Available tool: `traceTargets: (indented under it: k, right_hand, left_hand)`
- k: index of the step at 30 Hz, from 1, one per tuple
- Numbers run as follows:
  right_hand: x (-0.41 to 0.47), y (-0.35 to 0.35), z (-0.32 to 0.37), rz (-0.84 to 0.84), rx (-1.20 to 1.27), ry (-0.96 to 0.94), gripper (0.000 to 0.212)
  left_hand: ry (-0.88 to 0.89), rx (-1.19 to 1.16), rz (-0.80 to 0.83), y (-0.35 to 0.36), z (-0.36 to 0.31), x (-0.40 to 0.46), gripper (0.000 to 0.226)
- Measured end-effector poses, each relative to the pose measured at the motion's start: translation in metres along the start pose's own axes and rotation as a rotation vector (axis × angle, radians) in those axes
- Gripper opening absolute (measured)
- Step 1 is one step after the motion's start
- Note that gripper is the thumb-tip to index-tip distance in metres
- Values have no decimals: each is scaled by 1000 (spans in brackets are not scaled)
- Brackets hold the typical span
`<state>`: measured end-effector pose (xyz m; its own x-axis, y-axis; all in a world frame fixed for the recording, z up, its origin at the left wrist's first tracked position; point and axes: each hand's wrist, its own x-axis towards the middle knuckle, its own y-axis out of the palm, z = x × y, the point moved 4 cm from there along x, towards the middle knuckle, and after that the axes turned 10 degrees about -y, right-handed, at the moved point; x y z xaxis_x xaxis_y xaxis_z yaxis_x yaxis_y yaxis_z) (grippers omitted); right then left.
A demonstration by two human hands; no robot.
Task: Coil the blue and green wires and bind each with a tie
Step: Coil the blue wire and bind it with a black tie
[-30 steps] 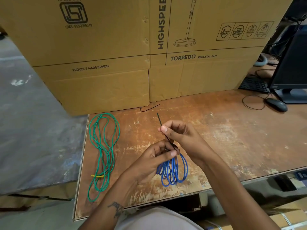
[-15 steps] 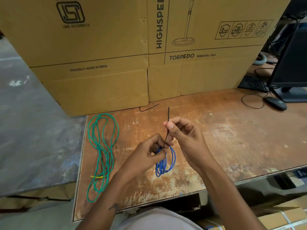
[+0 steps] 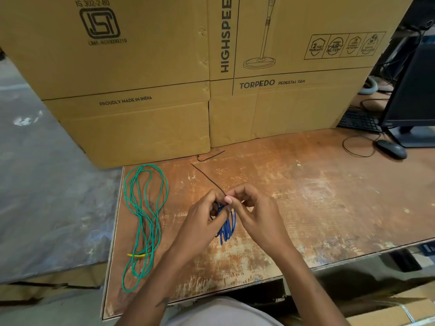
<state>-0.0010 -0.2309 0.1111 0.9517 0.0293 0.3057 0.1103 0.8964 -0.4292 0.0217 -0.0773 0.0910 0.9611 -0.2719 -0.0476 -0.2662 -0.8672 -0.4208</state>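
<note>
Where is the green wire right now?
The looped green wire lies on the worn wooden table near its left edge, left of both hands, below the big cardboard box.

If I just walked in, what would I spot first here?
Probably the two hands, left hand and right hand, pinching a blue wire coil and a thin black tie in the middle of the worn table. Next, the long green wire looped on the table's left side, with a yellow band near its lower end. Behind everything stand big cardboard boxes.
</note>
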Motion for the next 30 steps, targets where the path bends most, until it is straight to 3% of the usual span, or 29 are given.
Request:
traceTargets:
  k: [5, 11, 14, 16, 20, 24, 27, 30]
  right_hand:
    - [-6, 11, -3, -57, 17, 1, 8]
    - [-16, 23, -2, -217, -58, -55, 8]
    - [-8, 14, -2, -230, -62, -61, 9]
    - [-2, 13, -6, -165, -123, -22, 24]
    - [1, 20, -28, 121, 132, 273, 50]
    - [2, 20, -42, 279, 340, 329, 50]
    - [-1, 24, -37, 223, 552, 293, 52]
    - [-7, 28, -36, 40, 533, 243, 51]
  left_hand:
    - [-58, -36, 71, 8, 8, 3, 15]
    - [-39, 8, -30, 13, 11, 4, 26]
    - [-55, -126, -68, 14, 9, 8, 15]
    - [-120, -342, -46, 14, 14, 15, 21]
    - [-190, -658, 108, 16, 28, 28, 34]
    - [-241, -940, 374, 14, 27, 28, 42]
    - [-296, -1162, 558, 22, 20, 27, 40]
    - [-313, -1293, 632, 34, 13, 25, 36]
